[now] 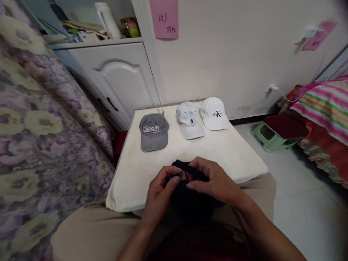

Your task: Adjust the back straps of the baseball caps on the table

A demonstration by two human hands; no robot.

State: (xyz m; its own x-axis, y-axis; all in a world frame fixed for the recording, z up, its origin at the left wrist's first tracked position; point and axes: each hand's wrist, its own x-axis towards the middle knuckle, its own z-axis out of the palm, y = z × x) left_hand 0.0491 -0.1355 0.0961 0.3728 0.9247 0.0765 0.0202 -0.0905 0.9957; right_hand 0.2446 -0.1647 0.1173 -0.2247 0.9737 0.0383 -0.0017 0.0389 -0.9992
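Note:
A dark cap (190,203) is in both my hands at the table's near edge, low in the view. My left hand (160,190) pinches one side of its upper band between thumb and fingers. On the other side, my right hand (214,179) grips the band, with the two thumbs close together. Small details between the fingertips are too dark to make out. Beyond my hands lie a grey cap (154,132) with white lettering, a pale cap (189,120) with a small dark emblem, and a white cap (213,113) lettered CK.
The caps rest on a cream-covered table (144,177) against the wall. A floral curtain (51,145) hangs at the left, beside a white cabinet (116,76). A green stool (268,139) with a dark red top stands at the right near a bed (326,112).

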